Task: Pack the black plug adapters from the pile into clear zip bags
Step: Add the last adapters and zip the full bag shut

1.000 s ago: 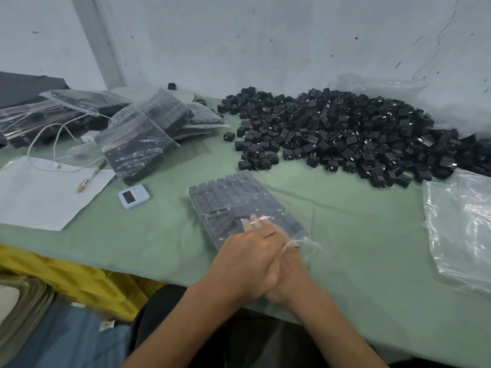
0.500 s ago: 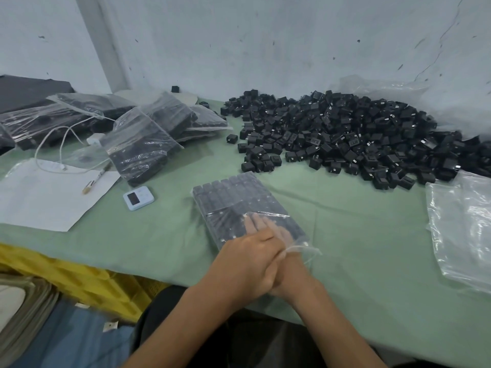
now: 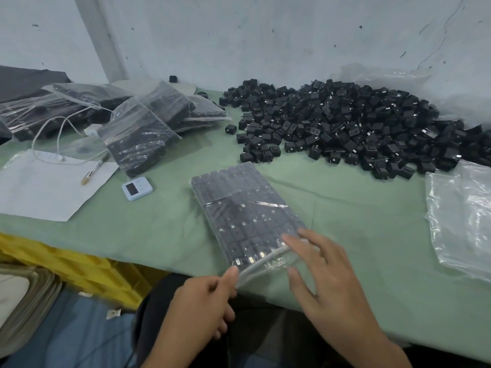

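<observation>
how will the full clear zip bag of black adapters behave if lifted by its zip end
Probably stiff as a slab: the clear zip bag holds tight rows of black adapters. Likely heavy, so the film may stretch where the left hand pinches it. Unclear if the zip by the right hand is sealed; adapters might spill.
</observation>
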Motion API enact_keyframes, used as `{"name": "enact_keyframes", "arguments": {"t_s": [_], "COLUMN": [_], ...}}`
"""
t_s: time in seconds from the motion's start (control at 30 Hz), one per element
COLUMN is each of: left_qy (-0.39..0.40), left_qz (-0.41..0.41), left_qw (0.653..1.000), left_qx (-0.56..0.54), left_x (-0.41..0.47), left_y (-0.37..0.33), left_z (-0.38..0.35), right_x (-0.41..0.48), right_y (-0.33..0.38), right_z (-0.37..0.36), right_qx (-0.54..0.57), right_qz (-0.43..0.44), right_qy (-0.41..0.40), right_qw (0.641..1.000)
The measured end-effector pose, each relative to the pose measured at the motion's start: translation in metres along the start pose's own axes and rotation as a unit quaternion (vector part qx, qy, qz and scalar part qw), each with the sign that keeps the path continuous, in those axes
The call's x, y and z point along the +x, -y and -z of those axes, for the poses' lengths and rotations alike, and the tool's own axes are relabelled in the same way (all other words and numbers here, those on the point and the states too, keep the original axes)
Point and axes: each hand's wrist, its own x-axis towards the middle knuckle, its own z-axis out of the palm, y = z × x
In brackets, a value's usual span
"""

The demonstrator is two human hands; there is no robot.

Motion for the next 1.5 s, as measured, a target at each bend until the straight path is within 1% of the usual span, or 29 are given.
{"name": "enact_keyframes", "arguments": {"t_s": [0.07,0.1,0.17,0.27,0.33,0.4,0.47,0.53,0.57,0.6,0.63,0.67,0.7,0.73,0.77,0.8,0.83,0.87,0.93,1.0,1.03,1.23,1.43,1.5], "left_qy": [0.036,0.045,0.049,0.005,-0.02,-0.038,-0.048,-0.053,-0.058,-0.064,-0.069,-0.071,-0.07,-0.067,-0.062,-0.057,-0.054,-0.053,-0.055,-0.052,-0.05,-0.039,-0.049,-0.059], "left_qz": [0.03,0.045,0.076,0.098,0.097,0.086,0.064,0.041,0.032,0.025,0.021,0.02,0.022,0.025,0.027,0.026,0.025,0.023,0.019,0.014,0.011,0.009,0.005,0.007], "left_qw": [0.999,0.998,0.991,0.973,0.965,0.963,0.961,0.96,0.96,0.957,0.954,0.951,0.948,0.946,0.946,0.947,0.949,0.95,0.95,0.95,0.95,0.953,0.952,0.948], "left_qx": [0.011,-0.014,-0.101,-0.211,-0.244,-0.254,-0.265,-0.27,-0.274,-0.28,-0.29,-0.3,-0.309,-0.316,-0.317,-0.314,-0.309,-0.306,-0.306,-0.309,-0.307,-0.301,-0.304,-0.314], "left_x": [0.001,0.002,0.003,0.003,0.004,0.006,0.006,0.003,0.0,-0.002,-0.005,-0.009,-0.013,-0.018,-0.023,-0.028,-0.033,-0.036,-0.04,-0.04,-0.04,-0.039,-0.037,-0.038], "left_y": [-0.002,-0.002,0.001,0.003,0.002,0.001,0.0,0.0,0.002,0.004,0.007,0.01,0.013,0.016,0.019,0.022,0.025,0.027,0.03,0.031,0.031,0.031,0.03,0.03], "left_z": [-0.004,-0.007,-0.015,-0.026,-0.029,-0.028,-0.029,-0.031,-0.032,-0.033,-0.033,-0.034,-0.035,-0.036,-0.037,-0.039,-0.04,-0.04,-0.04,-0.039,-0.038,-0.04,-0.043,-0.045], "right_x": [0.013,0.016,0.018,0.007,0.0,-0.003,-0.004,-0.013,-0.021,-0.03,-0.037,-0.042,-0.046,-0.048,-0.047,-0.046,-0.045,-0.045,-0.044,-0.042,-0.04,-0.033,-0.029,-0.03], "right_y": [0.003,0.003,0.0,-0.006,-0.004,-0.002,0.004,0.015,0.022,0.031,0.039,0.048,0.055,0.062,0.07,0.075,0.078,0.081,0.086,0.089,0.089,0.092,0.093,0.092], "right_z": [-0.006,-0.01,-0.019,-0.027,-0.029,-0.03,-0.028,-0.026,-0.026,-0.028,-0.032,-0.037,-0.043,-0.048,-0.05,-0.053,-0.055,-0.057,-0.058,-0.057,-0.056,-0.055,-0.059,-0.062], "right_qx": [-0.041,-0.052,-0.055,-0.04,-0.023,-0.011,0.011,0.059,0.09,0.129,0.191,0.268,0.344,0.413,0.468,0.503,0.526,0.538,0.534,0.528,0.529,0.536,0.56,0.558], "right_qz": [0.032,0.034,0.026,0.001,-0.02,-0.034,-0.056,-0.096,-0.131,-0.19,-0.27,-0.358,-0.434,-0.483,-0.514,-0.531,-0.541,-0.543,-0.536,-0.523,-0.519,-0.523,-0.515,-0.512], "right_qy": [0.042,0.05,0.059,0.082,0.097,0.105,0.091,0.035,-0.004,-0.031,-0.031,-0.003,0.037,0.076,0.103,0.114,0.106,0.089,0.065,0.059,0.06,0.075,0.033,0.029], "right_qw": [0.998,0.997,0.996,0.996,0.995,0.994,0.994,0.993,0.987,0.973,0.943,0.894,0.832,0.768,0.712,0.672,0.648,0.639,0.651,0.667,0.669,0.658,0.648,0.652]}}
